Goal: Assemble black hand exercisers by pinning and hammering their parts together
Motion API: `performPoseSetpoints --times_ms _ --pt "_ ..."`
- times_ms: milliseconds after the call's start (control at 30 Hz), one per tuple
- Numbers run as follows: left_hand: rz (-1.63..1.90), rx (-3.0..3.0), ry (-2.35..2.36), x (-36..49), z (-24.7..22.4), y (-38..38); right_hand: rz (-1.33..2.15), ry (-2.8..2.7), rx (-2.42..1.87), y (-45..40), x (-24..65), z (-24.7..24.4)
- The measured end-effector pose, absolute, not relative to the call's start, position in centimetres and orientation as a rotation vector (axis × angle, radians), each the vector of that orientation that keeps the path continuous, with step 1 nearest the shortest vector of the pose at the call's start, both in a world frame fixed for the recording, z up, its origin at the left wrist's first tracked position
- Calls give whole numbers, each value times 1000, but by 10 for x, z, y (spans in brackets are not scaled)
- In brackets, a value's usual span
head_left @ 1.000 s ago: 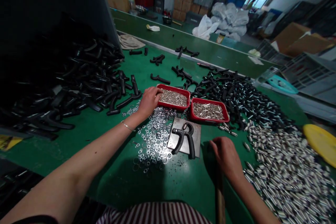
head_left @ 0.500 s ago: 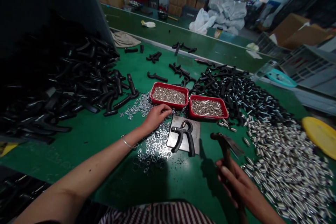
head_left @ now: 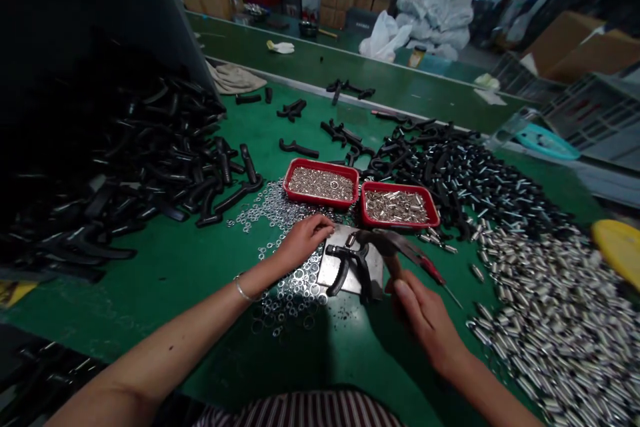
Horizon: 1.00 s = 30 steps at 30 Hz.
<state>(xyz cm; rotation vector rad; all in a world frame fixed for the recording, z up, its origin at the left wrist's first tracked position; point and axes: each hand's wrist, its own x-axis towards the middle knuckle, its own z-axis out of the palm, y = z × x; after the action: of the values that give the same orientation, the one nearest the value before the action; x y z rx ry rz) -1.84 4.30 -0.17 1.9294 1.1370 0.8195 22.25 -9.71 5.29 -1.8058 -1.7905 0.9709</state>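
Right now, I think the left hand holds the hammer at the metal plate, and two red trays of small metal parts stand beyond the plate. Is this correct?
Not quite. The head view shows the right hand holding the hammer, not the left hand. The rest is right: the hammer is at the metal plate, and two red trays of small metal parts stand beyond it.

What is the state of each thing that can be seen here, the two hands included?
Right hand: closed around the hammer.
Hammer: held, head overlapping the grip in view; contact unclear.
Left hand: fingers bent, beside the plate; whether it holds anything is hidden.
Grip: lying on the plate, partly hidden.
Left tray: open, filled with small parts.
Right tray: open, filled with pins.
Rings: loose, scattered.
Screwdriver: lying loose.
Cloth: crumpled.
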Motion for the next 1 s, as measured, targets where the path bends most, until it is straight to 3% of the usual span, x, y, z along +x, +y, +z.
performPoseSetpoints --times_ms 100,267,467,633,1000 --pt "801 1981 1104 -11 1 47 1018 -1756 -1822 -97 228 49" --pt "636 2158 1031 13 2 59 1643 -1244 -1738 -101 238 41" --pt "527 2240 1046 31 1 68 1369 -963 -1648 -115 241 22" --pt "418 2309 1042 36 5 71 1420 -885 -1594 -120 242 7" --pt "295 3044 818 40 -3 55 1315 -1289 -1684 -109 257 30"
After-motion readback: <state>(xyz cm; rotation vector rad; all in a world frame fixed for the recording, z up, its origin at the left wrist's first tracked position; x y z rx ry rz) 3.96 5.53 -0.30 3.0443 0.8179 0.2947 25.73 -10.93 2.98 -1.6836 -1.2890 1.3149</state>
